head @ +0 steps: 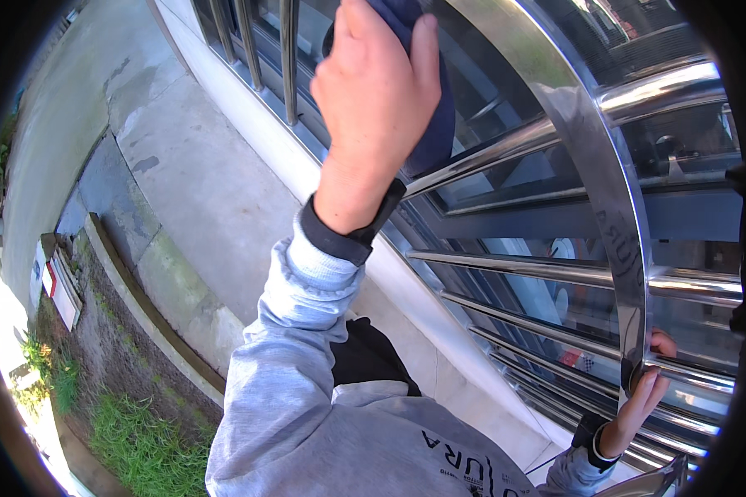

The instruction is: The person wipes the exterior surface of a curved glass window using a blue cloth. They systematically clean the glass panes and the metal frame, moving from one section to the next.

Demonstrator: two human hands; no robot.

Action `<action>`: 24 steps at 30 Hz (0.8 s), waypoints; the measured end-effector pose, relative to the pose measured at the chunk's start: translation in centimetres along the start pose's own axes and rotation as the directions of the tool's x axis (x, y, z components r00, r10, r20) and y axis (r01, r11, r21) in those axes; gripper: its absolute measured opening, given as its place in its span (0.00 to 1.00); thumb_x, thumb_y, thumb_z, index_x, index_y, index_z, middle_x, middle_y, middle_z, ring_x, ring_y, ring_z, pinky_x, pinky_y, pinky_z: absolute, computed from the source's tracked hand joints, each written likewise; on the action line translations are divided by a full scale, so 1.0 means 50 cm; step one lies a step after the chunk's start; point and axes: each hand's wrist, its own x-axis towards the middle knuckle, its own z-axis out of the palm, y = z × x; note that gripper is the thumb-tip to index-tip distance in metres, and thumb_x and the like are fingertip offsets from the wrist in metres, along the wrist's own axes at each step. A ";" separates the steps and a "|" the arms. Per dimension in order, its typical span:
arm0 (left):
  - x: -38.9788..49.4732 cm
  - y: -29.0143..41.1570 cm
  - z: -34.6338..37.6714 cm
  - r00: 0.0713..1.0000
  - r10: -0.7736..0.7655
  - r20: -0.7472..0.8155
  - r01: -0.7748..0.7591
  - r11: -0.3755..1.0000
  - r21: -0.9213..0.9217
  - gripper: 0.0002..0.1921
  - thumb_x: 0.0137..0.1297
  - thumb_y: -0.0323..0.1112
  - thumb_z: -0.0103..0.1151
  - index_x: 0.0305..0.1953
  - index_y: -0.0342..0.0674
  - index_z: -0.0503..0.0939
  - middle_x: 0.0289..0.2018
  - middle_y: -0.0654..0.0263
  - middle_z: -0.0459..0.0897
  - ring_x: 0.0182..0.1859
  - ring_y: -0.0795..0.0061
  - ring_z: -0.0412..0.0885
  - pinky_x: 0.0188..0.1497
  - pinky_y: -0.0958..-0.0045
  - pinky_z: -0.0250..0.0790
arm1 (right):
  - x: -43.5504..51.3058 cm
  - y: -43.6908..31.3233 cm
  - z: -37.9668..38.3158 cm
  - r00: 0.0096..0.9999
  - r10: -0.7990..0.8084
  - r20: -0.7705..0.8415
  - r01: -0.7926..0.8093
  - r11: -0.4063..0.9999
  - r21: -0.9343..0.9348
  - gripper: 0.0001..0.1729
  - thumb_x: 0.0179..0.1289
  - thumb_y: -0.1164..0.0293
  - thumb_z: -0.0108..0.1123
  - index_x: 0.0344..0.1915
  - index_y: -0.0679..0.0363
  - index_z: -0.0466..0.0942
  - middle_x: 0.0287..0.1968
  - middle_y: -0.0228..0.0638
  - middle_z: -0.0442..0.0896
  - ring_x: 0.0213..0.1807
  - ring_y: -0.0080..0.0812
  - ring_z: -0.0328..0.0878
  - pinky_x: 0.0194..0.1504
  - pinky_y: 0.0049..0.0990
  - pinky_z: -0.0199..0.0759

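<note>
My left hand [376, 93] is raised in front of me at the top centre, its back towards me, with a dark blue cloth [438, 118] in its grip. The cloth hangs beside the hand, over the polished steel window bars [510, 149]; whether it touches a bar is hidden. Low on the right, my right hand [637, 397] holds on where a flat curved steel band [618, 205] crosses the round bars, its fingers partly hidden by the metal. Both wrists show dark cuffs or bands below grey sleeves.
Behind the bars are dark-framed window panes [534, 214] with reflections. A white ledge [273, 143] runs below them. To the left lie a concrete walkway [205, 186], a curved kerb [143, 310], soil, grass [149, 447] and a stack of flat boards or tiles [65, 292].
</note>
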 end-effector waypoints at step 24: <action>-0.408 -0.457 0.104 0.807 -0.412 0.423 0.278 0.897 0.343 0.29 0.72 0.42 0.54 0.66 0.32 0.59 0.65 0.52 0.66 0.44 0.39 0.82 0.42 0.48 0.76 | 0.001 -0.011 0.003 1.000 0.024 -0.004 -0.024 0.999 0.027 0.28 0.69 0.50 0.56 0.50 0.67 0.71 0.51 0.43 0.73 0.51 0.32 0.69 0.55 0.30 0.59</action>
